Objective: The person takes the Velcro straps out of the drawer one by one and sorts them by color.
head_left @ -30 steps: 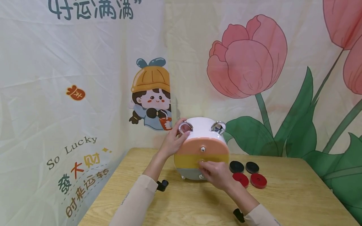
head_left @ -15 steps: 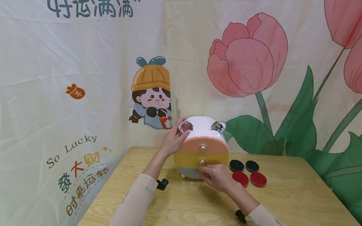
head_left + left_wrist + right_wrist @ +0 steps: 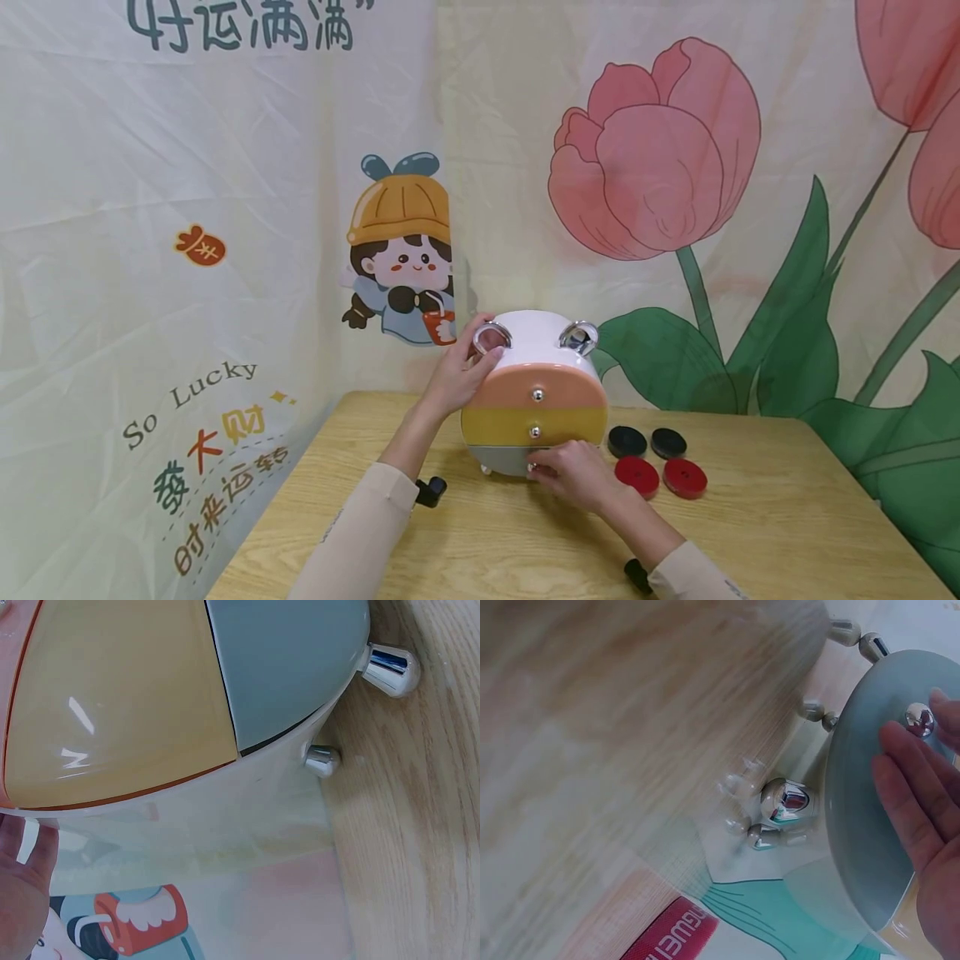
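Note:
A small rounded chest of drawers stands on the table, white with two silver ring ears. Its front has an orange drawer, a yellow drawer and a grey-blue drawer at the bottom. My left hand holds its upper left side, thumb in front of the left ear and fingers behind. At the bottom drawer, my right hand pinches the silver knob between thumb and forefinger. A thin dark line edges this drawer in the left wrist view.
Two black discs and two red discs lie on the wooden table to the right of the chest. Close behind hangs a printed cloth. Short silver feet raise the chest.
My right hand has moved down from the yellow drawer's knob to the bottom drawer's knob. The left hand and the chest have stayed in place.

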Tool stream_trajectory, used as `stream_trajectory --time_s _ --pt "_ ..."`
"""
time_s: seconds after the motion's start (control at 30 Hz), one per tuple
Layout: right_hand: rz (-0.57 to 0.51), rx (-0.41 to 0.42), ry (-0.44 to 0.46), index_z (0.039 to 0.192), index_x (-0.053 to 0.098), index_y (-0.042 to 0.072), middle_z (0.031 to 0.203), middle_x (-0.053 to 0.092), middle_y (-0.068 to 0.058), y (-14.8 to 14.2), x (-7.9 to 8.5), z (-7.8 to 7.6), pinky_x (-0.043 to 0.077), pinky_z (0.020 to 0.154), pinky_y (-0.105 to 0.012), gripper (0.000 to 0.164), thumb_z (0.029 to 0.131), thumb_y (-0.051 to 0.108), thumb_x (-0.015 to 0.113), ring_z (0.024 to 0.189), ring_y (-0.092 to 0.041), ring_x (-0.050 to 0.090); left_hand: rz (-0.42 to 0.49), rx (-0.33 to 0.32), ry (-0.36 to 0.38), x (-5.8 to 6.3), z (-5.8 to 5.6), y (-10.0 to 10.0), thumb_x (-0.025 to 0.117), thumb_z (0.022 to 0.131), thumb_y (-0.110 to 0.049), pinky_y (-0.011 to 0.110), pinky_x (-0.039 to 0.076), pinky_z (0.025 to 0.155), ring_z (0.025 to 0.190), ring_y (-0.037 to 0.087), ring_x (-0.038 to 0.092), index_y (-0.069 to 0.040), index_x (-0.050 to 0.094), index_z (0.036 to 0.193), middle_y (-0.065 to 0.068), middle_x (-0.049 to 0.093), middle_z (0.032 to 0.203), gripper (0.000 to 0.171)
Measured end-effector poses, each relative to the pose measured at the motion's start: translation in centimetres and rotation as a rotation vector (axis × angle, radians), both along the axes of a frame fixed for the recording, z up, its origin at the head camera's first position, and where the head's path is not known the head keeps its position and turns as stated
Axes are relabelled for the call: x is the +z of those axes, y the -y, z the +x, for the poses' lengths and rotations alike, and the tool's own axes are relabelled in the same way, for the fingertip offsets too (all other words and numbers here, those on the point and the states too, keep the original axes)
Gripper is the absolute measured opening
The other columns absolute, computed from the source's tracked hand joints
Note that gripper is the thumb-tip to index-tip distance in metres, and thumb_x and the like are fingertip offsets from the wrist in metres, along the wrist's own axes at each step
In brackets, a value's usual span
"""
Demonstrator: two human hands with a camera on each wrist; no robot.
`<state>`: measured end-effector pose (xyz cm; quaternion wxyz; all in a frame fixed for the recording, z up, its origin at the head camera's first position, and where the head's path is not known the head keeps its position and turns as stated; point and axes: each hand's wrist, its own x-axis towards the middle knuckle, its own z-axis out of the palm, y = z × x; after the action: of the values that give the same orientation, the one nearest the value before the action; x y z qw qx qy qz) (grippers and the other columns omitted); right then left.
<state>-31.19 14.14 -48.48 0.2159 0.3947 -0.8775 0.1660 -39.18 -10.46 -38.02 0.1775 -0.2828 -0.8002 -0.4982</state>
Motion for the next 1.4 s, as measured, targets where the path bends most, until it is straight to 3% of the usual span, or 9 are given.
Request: stream_trajectory --time_s 0.33,0.9,1.4 --pt "0.009 -0.012 0.028 0.100 0.082 0.019 0.092 0.079 0.007 0.28 -0.13 0.04 0.062 0.076 -0.026 0.013 0.088 0.020 0.085 0.080 -0.007 0.073 0.014 -0.010 0.002 -0.03 0.05 -0.02 0.064 0.102 -0.044 0.054 0.051 0.108 0.117 0.026 0.063 -0.032 0.042 0.154 0.004 0.065 0.129 0.058" --pt "0.031 -0.029 0.128 0.097 0.078 0.021 0.086 0.074 0.011 0.59 -0.18 -0.14 0.060 0.076 -0.021 0.006 0.092 0.021 0.081 0.070 -0.001 0.060 0.025 -0.023 -0.004 -0.02 0.04 0.05 0.065 0.102 -0.042 0.055 0.050 0.109 0.118 0.026 0.064 -0.030 0.043 0.153 0.004 0.066 0.128 0.057" --pt "0.036 -0.020 0.133 0.094 0.076 0.020 0.082 0.071 0.012 0.62 -0.01 -0.10 0.059 0.073 -0.019 0.004 0.092 0.019 0.080 0.069 0.000 0.057 0.003 -0.008 0.011 0.09 0.05 0.04 0.064 0.101 -0.047 0.053 0.053 0.103 0.113 0.025 0.062 -0.041 0.042 0.152 0.003 0.065 0.125 0.055"
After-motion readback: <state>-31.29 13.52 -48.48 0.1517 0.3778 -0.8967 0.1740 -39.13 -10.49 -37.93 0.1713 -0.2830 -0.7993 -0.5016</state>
